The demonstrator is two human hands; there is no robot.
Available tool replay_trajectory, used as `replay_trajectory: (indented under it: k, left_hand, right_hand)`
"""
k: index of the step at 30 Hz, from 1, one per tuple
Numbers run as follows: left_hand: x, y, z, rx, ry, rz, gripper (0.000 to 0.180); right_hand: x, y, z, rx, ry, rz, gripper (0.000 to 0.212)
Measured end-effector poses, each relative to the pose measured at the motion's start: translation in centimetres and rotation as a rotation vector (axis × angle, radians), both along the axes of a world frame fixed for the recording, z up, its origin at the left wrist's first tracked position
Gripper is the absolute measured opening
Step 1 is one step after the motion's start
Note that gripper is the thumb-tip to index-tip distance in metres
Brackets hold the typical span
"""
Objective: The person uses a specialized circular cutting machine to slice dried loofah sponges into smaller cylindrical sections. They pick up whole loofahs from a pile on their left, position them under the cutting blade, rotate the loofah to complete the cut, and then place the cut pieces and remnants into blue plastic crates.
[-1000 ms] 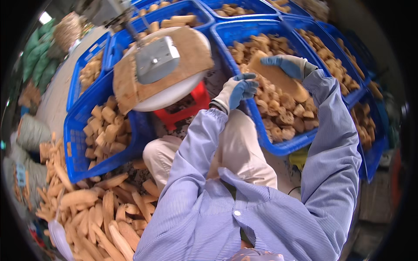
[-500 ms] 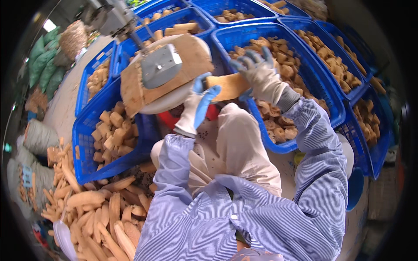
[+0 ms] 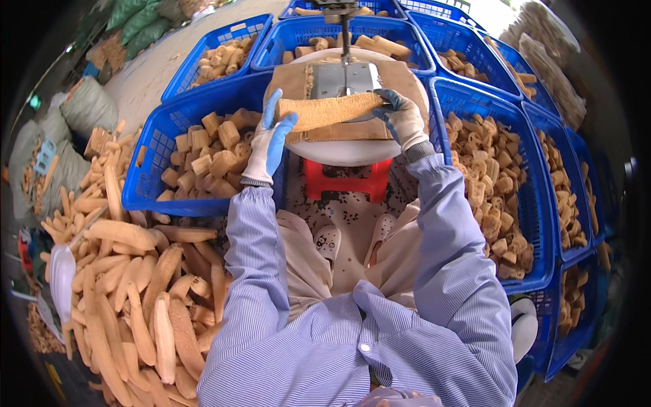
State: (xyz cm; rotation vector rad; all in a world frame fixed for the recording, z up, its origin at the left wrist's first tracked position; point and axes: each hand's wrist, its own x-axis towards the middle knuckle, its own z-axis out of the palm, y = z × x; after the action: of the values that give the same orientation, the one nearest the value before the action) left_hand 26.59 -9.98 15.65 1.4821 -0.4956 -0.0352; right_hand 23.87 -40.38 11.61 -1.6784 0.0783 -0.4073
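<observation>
A long tan dried loofah [image 3: 325, 110] lies crosswise on the round white cutting table [image 3: 349, 150], in front of a metal blade plate [image 3: 344, 79]. My left hand [image 3: 270, 139], in a white and blue glove, grips the loofah's left end. My right hand [image 3: 401, 117], gloved the same way, holds its right end. Brown cardboard covers part of the table top under the loofah. The table rests on a red stool [image 3: 346, 181].
Blue plastic crates of cut loofah chunks ring the table: one at the left [image 3: 169, 159], one at the right [image 3: 498, 183], more behind [image 3: 224, 51]. A heap of whole loofahs [image 3: 135, 292] lies at lower left. Green and grey sacks [image 3: 81, 108] stand far left.
Both hands brought the loofah from the right-hand crate across to the cutting table and laid it crosswise by the blade. My view swung to face the table squarely.
</observation>
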Motion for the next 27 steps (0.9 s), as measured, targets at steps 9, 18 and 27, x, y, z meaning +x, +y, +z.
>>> replay_trajectory:
  k: [9, 18, 27]
  left_hand:
    - [8.5, -0.8, -2.5, -0.069, -0.12, 0.145, 0.058]
    - [11.9, -1.0, -1.4, 0.067, -0.174, 0.208, 0.058]
    - [15.1, -1.7, -0.8, 0.246, -0.128, 0.285, 0.054]
  right_hand:
    - [4.5, 1.5, -1.9, -0.503, -0.055, -0.229, 0.039]
    - [4.7, 3.0, 1.1, -0.671, 0.059, -0.265, 0.036]
    - [6.7, 2.5, 1.7, -0.692, 0.207, -0.287, 0.035]
